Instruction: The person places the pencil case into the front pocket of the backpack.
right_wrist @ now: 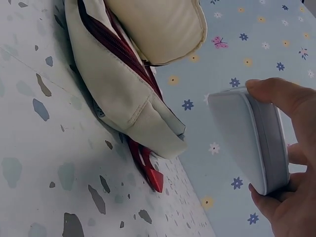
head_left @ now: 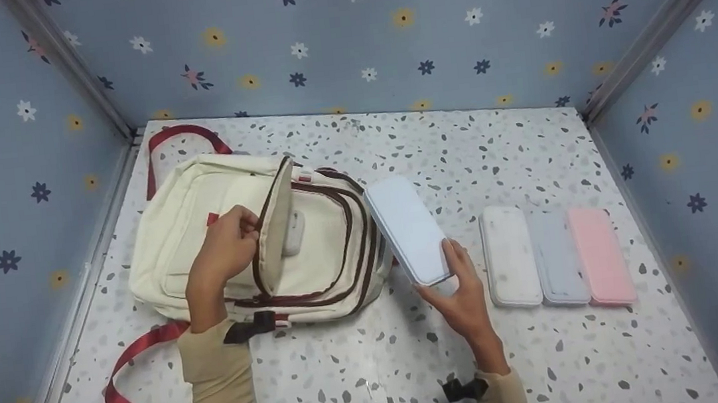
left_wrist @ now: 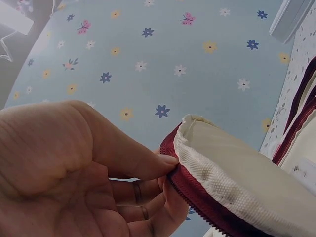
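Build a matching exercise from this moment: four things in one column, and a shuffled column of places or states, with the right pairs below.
Things
1. Left hand
2. Pink case
3. Right hand
4. White case

Places or states
A. Holding a light blue case
B. Just left of the grey-blue case
C. Pinching the edge of the backpack flap
D. Just right of the grey-blue case

Right pairs: 1-C, 2-D, 3-A, 4-B
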`<act>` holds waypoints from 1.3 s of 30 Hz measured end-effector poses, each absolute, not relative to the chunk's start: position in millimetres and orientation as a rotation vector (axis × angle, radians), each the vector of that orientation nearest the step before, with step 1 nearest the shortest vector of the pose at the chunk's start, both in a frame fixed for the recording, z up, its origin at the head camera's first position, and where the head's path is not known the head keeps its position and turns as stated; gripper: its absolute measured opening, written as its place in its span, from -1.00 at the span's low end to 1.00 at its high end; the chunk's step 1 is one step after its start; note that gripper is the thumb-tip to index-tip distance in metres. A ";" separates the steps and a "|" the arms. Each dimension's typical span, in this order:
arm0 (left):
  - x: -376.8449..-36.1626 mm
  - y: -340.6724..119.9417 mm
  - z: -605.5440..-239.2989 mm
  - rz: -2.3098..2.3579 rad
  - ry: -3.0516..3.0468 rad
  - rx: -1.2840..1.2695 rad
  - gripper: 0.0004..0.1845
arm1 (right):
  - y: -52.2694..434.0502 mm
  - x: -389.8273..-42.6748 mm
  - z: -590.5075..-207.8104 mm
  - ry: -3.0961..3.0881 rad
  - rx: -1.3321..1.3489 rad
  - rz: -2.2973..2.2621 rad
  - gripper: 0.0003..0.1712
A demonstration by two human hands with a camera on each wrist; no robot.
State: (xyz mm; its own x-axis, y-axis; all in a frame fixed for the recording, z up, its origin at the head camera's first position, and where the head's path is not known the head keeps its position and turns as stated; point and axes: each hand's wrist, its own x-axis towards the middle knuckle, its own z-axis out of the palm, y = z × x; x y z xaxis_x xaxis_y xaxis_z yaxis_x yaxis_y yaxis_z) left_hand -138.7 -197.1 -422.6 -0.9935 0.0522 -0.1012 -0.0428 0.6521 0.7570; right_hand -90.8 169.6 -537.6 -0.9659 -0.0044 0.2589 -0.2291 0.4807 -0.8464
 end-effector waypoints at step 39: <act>-138.1 -194.9 -421.3 1.261 2.735 0.009 -0.81 | 140.1 -82.6 -534.6 -2.750 0.636 1.382 0.00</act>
State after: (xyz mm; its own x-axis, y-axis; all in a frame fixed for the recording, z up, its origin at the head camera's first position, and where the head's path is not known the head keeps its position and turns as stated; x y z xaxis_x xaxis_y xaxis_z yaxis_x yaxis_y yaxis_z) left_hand -138.1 -194.9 -421.3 -0.9916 0.0594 -0.1149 -0.0488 0.6509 0.7576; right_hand -82.6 140.1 -534.6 -0.9181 -0.3547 0.1771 -0.3538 0.5315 -0.7696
